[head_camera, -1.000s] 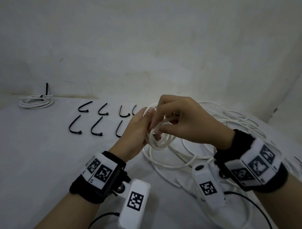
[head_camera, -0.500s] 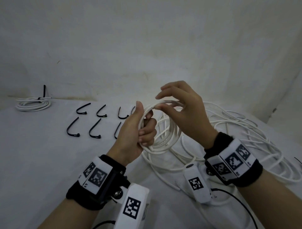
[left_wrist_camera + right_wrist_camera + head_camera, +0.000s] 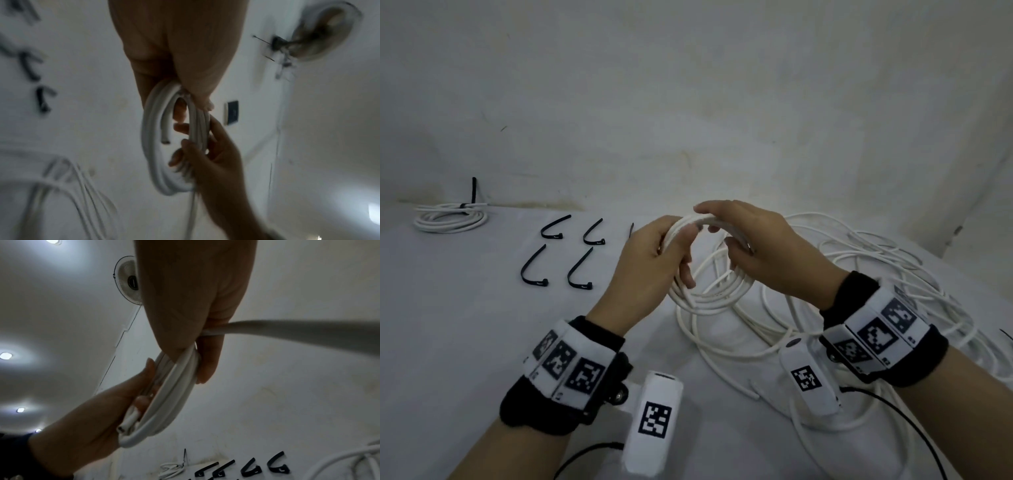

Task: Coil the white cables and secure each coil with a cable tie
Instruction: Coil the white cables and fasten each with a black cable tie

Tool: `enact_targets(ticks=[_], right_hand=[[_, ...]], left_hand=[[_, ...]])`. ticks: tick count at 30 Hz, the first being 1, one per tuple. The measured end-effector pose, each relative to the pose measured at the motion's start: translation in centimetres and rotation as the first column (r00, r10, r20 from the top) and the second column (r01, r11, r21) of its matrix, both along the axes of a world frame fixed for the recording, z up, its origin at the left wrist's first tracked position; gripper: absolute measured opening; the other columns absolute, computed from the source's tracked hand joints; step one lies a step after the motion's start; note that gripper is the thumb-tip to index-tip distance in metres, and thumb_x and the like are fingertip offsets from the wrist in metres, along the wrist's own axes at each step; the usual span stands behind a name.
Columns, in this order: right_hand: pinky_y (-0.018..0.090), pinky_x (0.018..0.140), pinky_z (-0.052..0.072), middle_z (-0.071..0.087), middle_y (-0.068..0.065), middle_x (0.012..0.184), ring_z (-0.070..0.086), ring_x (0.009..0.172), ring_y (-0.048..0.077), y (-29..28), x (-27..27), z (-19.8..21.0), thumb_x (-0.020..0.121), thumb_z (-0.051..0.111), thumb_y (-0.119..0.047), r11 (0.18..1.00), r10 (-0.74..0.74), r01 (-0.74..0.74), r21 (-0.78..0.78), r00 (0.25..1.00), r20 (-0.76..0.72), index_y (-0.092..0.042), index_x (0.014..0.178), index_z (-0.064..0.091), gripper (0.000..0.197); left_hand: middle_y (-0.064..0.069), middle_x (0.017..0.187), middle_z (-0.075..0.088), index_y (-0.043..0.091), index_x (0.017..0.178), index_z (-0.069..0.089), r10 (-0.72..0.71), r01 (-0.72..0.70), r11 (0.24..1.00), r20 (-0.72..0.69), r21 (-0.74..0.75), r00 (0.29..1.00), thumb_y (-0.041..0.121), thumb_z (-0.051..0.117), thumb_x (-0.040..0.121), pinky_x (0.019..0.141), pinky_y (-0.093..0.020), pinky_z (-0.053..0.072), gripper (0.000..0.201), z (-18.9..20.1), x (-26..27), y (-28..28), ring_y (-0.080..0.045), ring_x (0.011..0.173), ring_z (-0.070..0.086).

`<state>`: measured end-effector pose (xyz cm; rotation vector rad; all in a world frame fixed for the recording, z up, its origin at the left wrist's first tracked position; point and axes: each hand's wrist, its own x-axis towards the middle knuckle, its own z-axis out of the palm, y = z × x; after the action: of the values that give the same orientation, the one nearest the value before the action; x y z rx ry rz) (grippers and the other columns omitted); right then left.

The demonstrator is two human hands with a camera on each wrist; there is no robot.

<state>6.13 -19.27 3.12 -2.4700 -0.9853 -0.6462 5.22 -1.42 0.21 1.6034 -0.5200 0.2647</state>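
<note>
Both hands hold a half-wound coil of white round cable [image 3: 709, 294] above the white worktop [image 3: 465, 342]: the left hand [image 3: 647, 270] has its fingers curled round the coil's nine o'clock side, the right hand [image 3: 763, 253] pinches the twelve o'clock arc. Loose white cable [image 3: 876, 267] lies at three o'clock, black plastic cable ties [image 3: 578, 270] at nine

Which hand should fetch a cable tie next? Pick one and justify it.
Left. The black cable ties lie on the left hand's side of the table. But it grips the white coil, so the right hand, also on it, would probably have to hold it alone.
</note>
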Motion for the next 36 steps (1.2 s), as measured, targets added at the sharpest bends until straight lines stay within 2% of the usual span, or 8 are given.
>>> enact_targets(ticks=[3,9,14,17,23,26,31,36], right_hand=[[0.002,0.073,0.035,0.062,0.003,0.102,0.051,0.085,0.001,-0.1,0.0,0.1,0.083,0.048,0.009,1.000,-0.009,0.009,0.003,1.000,0.019,-0.014,0.129,0.053,0.051],[0.010,0.069,0.042,0.065,0.002,0.097,0.058,0.083,0.011,0.2,0.1,-0.2,0.082,0.049,0.003,1.000,-0.015,0.015,0.026,1.000,0.011,-0.014,0.123,0.058,0.046],[0.008,0.064,0.039,0.066,-0.003,0.086,0.057,0.070,-0.001,0.7,0.4,-0.1,0.079,0.048,-0.008,0.999,-0.018,0.018,0.047,1.000,-0.007,-0.012,0.112,0.063,0.036],[0.008,0.060,0.039,0.064,-0.005,0.077,0.054,0.062,-0.003,0.7,0.5,0.0,0.078,0.048,-0.014,0.996,-0.049,0.050,0.076,0.999,-0.022,-0.012,0.102,0.065,0.029],[0.009,0.057,0.040,0.068,-0.005,0.076,0.058,0.063,-0.002,0.7,0.6,-0.2,0.078,0.050,-0.012,0.987,-0.040,0.043,0.152,0.999,-0.023,-0.012,0.100,0.066,0.027],[0.011,0.055,0.042,0.068,-0.005,0.077,0.060,0.063,0.002,0.8,0.6,-0.4,0.088,0.056,-0.015,0.983,-0.019,0.033,0.180,0.997,-0.080,-0.015,0.104,0.063,0.017],[0.022,0.044,0.042,0.053,-0.004,0.058,0.054,0.041,0.017,-1.2,0.3,-0.3,0.099,0.048,-0.026,0.962,-0.018,0.110,0.248,0.937,-0.348,-0.011,0.094,0.057,0.018],[0.023,0.047,0.038,0.049,-0.010,0.058,0.046,0.045,0.015,-4.6,0.0,-1.4,0.099,0.045,-0.017,0.961,-0.045,0.162,0.225,0.891,-0.451,-0.025,0.101,0.051,0.009]], left_hand=[[-0.004,0.069,0.061,0.017,0.106,0.059,0.078,-0.104,0.983,0.167,0.151,0.983,0.029,0.046,0.096,0.045,-0.018,0.046,0.020,-0.2,0.0,0.4,-0.013,0.046,0.062],[-0.005,0.062,0.055,0.013,0.097,0.061,0.072,-0.099,0.977,0.149,0.187,0.986,0.027,0.036,0.101,0.044,-0.016,0.041,0.029,-0.5,0.5,0.4,-0.013,0.043,0.060],[0.003,0.056,0.048,0.013,0.089,0.059,0.068,-0.076,0.985,0.061,0.153,0.996,0.028,0.034,0.102,0.053,-0.036,0.055,0.032,-0.8,0.7,0.4,-0.011,0.042,0.057],[0.008,0.050,0.044,0.010,0.086,0.059,-0.013,0.015,0.999,-0.070,0.037,0.997,0.030,0.038,0.100,0.056,-0.044,0.057,0.032,-0.9,0.8,0.1,-0.010,0.041,0.052],[0.007,0.048,0.022,0.017,0.069,0.036,-0.316,0.175,0.908,-0.348,-0.380,0.883,0.052,0.048,0.080,0.038,-0.017,0.031,0.039,-0.3,0.1,-0.7,-0.005,0.038,0.023],[0.007,0.047,0.018,0.019,0.064,0.030,-0.307,0.112,0.883,-0.380,-0.455,0.873,0.042,0.046,0.092,0.034,-0.015,0.018,0.040,-0.2,0.4,-0.6,-0.005,0.036,0.016],[0.008,0.044,0.018,0.020,0.063,0.029,-0.261,-0.013,0.824,-0.401,-0.566,0.878,0.038,0.043,0.097,0.031,-0.016,0.019,0.041,-0.2,1.2,0.0,-0.005,0.034,0.016],[0.009,0.043,0.020,0.021,0.062,0.030,-0.235,-0.135,0.720,-0.422,-0.681,0.875,0.041,0.043,0.097,0.031,-0.016,0.019,0.042,0.1,2.2,1.7,-0.005,0.032,0.017]])
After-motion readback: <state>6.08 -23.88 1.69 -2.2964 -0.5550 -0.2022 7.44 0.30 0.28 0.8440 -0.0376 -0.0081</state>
